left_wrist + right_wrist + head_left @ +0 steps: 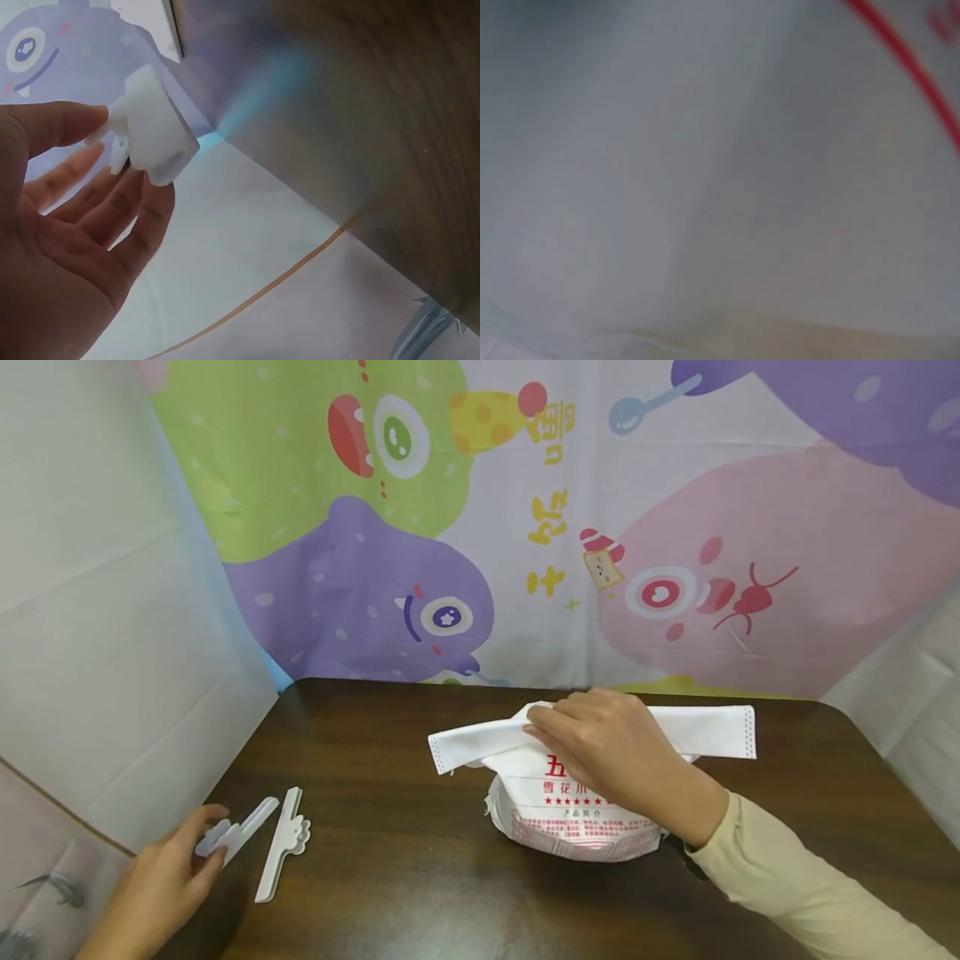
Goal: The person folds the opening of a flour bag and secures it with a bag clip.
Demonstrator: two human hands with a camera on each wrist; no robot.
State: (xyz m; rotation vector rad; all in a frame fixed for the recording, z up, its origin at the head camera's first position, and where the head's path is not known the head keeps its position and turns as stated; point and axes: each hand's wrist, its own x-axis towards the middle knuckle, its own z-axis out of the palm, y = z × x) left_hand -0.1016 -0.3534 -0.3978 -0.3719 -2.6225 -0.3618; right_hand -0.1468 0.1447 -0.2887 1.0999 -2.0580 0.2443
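Note:
At the left of the head view my left hand (159,878) pinches a white plastic bag clip (246,832) between thumb and fingers. The left wrist view shows this clip (159,129) end-on, raised off the table. A second white bag clip (281,850), with a scalloped grip, lies on the table just to its right. My right hand (626,756) grips the folded-over top of a white bag with red print (581,837), and the folded band (708,732) sticks out on both sides. Blurred white bag surface (705,187) fills the right wrist view, so the fingers are hidden there.
Everything rests on a dark brown wooden table (375,877). A cartoon-printed cloth (517,610) hangs along the back edge. Pale sheeting (112,610) rises at the left, close to my left hand, and more sheeting (915,710) stands at the right.

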